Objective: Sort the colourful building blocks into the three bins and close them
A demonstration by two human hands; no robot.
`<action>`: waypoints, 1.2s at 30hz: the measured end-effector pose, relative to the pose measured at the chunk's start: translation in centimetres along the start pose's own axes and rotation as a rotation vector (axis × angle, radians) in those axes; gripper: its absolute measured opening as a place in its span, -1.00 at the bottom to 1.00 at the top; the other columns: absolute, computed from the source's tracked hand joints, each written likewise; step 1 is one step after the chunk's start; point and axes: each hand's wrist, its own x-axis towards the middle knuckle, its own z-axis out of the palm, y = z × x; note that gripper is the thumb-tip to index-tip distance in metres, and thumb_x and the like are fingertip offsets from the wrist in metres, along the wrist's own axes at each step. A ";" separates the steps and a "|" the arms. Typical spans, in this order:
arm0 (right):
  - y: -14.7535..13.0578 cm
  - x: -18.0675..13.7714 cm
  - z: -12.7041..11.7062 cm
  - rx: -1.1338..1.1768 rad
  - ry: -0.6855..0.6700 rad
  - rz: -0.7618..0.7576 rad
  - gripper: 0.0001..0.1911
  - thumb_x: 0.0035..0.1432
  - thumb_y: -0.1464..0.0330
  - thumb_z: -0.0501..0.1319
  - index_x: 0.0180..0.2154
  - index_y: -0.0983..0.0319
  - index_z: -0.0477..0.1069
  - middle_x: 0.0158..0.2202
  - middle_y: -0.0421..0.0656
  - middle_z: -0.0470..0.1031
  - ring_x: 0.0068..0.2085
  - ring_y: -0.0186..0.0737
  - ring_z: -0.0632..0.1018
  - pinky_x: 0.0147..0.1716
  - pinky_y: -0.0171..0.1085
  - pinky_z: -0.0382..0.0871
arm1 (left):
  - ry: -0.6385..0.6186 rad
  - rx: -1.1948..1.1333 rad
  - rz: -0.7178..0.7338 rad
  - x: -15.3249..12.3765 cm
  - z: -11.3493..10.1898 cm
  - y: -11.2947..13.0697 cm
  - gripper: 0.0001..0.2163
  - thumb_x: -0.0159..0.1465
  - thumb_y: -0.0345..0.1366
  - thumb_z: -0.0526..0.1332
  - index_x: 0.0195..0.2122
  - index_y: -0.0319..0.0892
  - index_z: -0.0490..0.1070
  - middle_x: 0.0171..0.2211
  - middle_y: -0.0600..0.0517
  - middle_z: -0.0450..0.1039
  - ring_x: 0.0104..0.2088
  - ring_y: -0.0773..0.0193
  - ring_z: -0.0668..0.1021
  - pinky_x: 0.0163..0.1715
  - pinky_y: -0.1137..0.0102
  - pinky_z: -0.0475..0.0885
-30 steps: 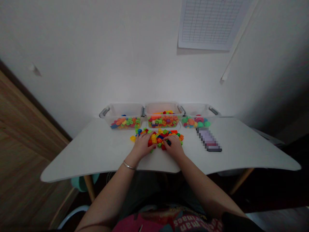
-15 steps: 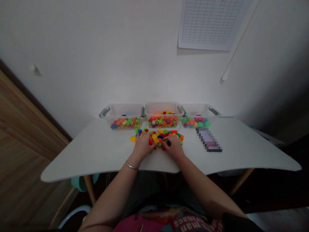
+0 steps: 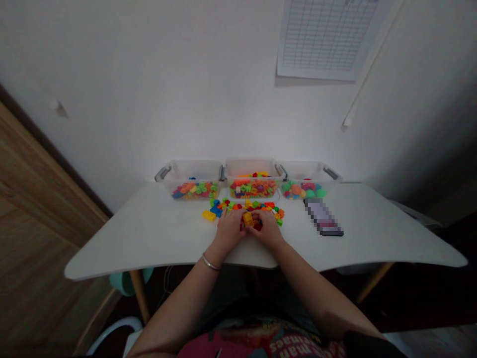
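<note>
A pile of small coloured plastic bricks (image 3: 257, 205) lies on the white table (image 3: 156, 233) in front of three clear bins. My left hand (image 3: 231, 231) and my right hand (image 3: 269, 229) meet at the near edge of the pile. Both pinch a small stack of bricks with a yellow brick (image 3: 248, 218) on top and red below. The fingertips press together around it. A silver bangle (image 3: 210, 263) sits on my left wrist. A loose yellow brick (image 3: 208, 215) lies to the left of the pile.
Three clear bins stand along the wall: left bin (image 3: 190, 180), middle bin (image 3: 252, 179) and right bin (image 3: 303, 180), each with coloured pieces. A phone (image 3: 322, 217) lies right of the pile. A paper chart (image 3: 324, 37) hangs on the wall.
My hands have drawn together at the near edge of the pile. The yellow brick that my left hand held has moved right and now sits between both hands.
</note>
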 end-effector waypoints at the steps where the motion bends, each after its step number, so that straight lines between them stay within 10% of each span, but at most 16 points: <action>1: 0.0 0.0 0.1 0.004 0.012 -0.002 -0.61 0.00 0.25 0.32 -0.11 0.24 0.44 -0.23 -0.06 0.55 -0.17 -0.05 0.51 -0.07 -0.06 0.35 | 0.012 0.001 0.018 0.0 0.0 0.1 -0.58 0.12 -0.40 0.26 0.04 -0.17 0.37 -0.02 -0.10 0.51 0.04 0.07 0.50 0.28 0.01 0.10; 8: 0.9 0.1 0.8 0.041 0.119 0.006 -0.68 -0.01 0.35 0.22 -0.15 0.24 0.42 -0.23 -0.04 0.55 -0.18 -0.06 0.52 -0.08 -0.06 0.40 | -0.002 0.043 0.029 -1.1 -0.3 -0.8 -0.51 0.20 -0.26 0.24 0.18 -0.13 0.28 0.11 -0.12 0.43 0.13 0.05 0.43 0.26 -0.02 0.12; 17: 1.5 0.4 1.1 0.092 0.256 0.091 -0.61 0.00 0.38 0.14 -0.06 0.24 0.38 -0.14 0.00 0.53 -0.12 -0.03 0.52 -0.04 0.01 0.42 | -0.006 0.326 -0.419 -1.9 0.4 -4.6 -0.40 0.30 -0.05 0.08 0.29 -0.29 0.17 0.32 -0.30 0.13 0.33 -0.20 0.14 0.26 -0.15 0.02; 23: 2.3 0.7 1.4 0.095 0.335 0.125 -0.64 0.02 0.35 0.13 -0.09 0.24 0.37 -0.15 0.02 0.51 -0.10 -0.02 0.50 -0.03 0.01 0.40 | -0.009 0.309 -0.360 -0.5 0.3 -5.8 -0.46 0.32 -0.07 0.04 0.26 -0.26 0.24 0.27 -0.25 0.22 0.29 -0.12 0.23 0.27 -0.08 0.08; 36: 2.0 11.1 -6.7 -0.190 0.425 0.285 -0.61 0.16 0.23 0.19 -0.02 0.30 0.35 -0.10 0.00 0.55 -0.05 -0.14 0.44 0.03 -0.16 0.23 | 0.062 0.255 -0.365 -0.7 0.4 -6.3 -0.52 0.31 -0.15 0.05 0.21 -0.20 0.31 0.24 -0.18 0.28 0.24 -0.09 0.28 0.24 -0.07 0.14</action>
